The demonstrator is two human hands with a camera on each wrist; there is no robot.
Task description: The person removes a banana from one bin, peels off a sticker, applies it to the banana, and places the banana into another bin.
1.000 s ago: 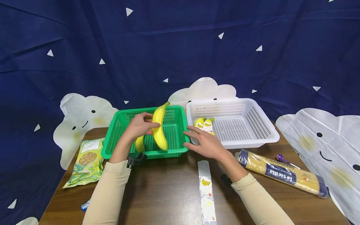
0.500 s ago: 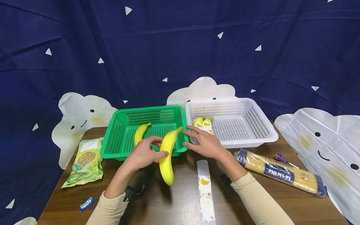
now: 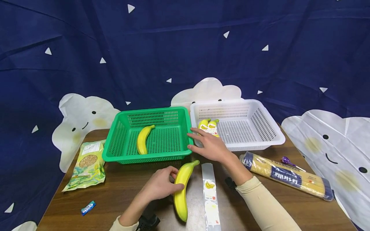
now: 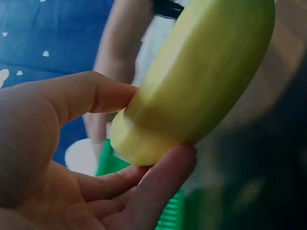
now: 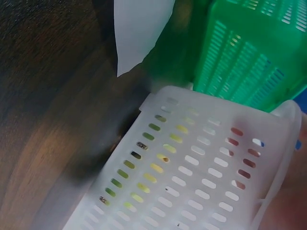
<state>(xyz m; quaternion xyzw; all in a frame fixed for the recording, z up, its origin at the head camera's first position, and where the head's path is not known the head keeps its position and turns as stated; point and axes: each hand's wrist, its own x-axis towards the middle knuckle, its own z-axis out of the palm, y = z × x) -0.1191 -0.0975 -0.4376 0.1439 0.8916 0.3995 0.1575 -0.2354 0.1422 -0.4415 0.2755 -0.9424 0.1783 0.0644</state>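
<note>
From the head camera, the left hand (image 3: 160, 187) curls round a banana (image 3: 182, 189) lying on the wooden table (image 3: 121, 192) just in front of the green basket (image 3: 115, 150), beside a flat banana wrapper (image 3: 210, 192); the right hand (image 3: 209, 146) rests with fingers spread at the white basket (image 3: 268, 134). The left wrist camera shows thumb and fingers (image 4: 158, 187) pinching the banana (image 4: 201, 76). The right wrist camera shows only the white basket's wall (image 5: 192, 177), the green basket (image 5: 249, 52) and the table (image 5: 48, 96).

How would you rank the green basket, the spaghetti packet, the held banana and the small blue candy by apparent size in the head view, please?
1. Green basket
2. Spaghetti packet
3. Held banana, which sits nearer the camera, so this rank is unsure
4. Blue candy
</note>
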